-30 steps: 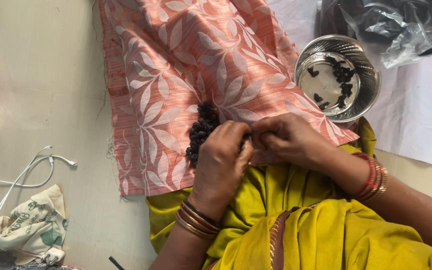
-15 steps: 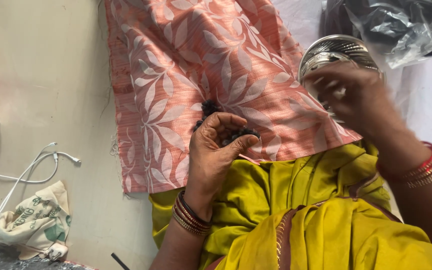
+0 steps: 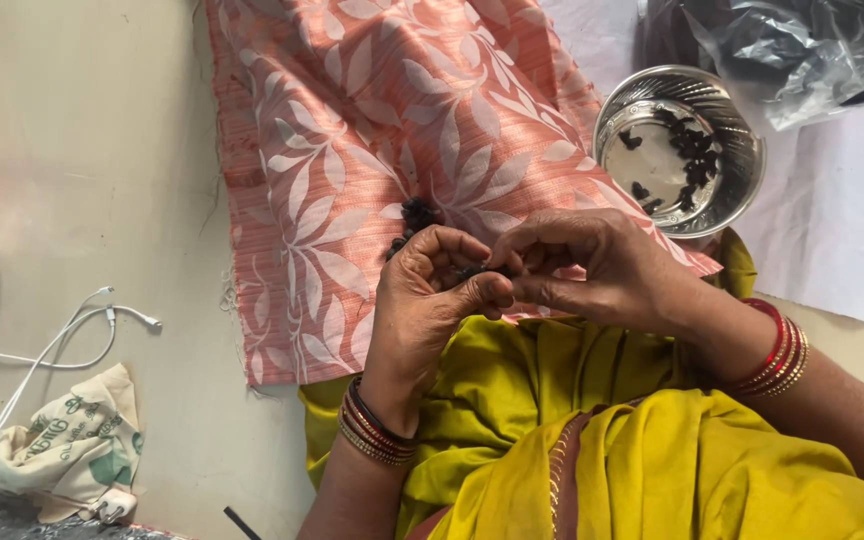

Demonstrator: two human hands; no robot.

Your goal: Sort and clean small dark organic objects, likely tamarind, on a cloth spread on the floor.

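Observation:
My left hand [image 3: 422, 300] and my right hand [image 3: 602, 265] meet fingertip to fingertip over the edge of a pink leaf-patterned cloth [image 3: 352, 130]. Together they pinch a small dark dried fruit [image 3: 474, 272]. A little heap of the same dark fruits [image 3: 414, 215] lies on the cloth just beyond my left fingers. A round steel bowl [image 3: 742, 150] with several dark bits inside stands to the right of the cloth, beyond my right hand. Bangles ring both wrists.
My yellow-green garment [image 3: 592, 440] fills the lower right. A clear plastic bag [image 3: 792, 45] lies at the top right on a white sheet [image 3: 842, 240]. A white cable [image 3: 62, 335] and a printed cloth bag [image 3: 72, 445] lie on the floor at left.
My right hand has come back from over the steel bowl to my left hand, and both now pinch a dark fruit together.

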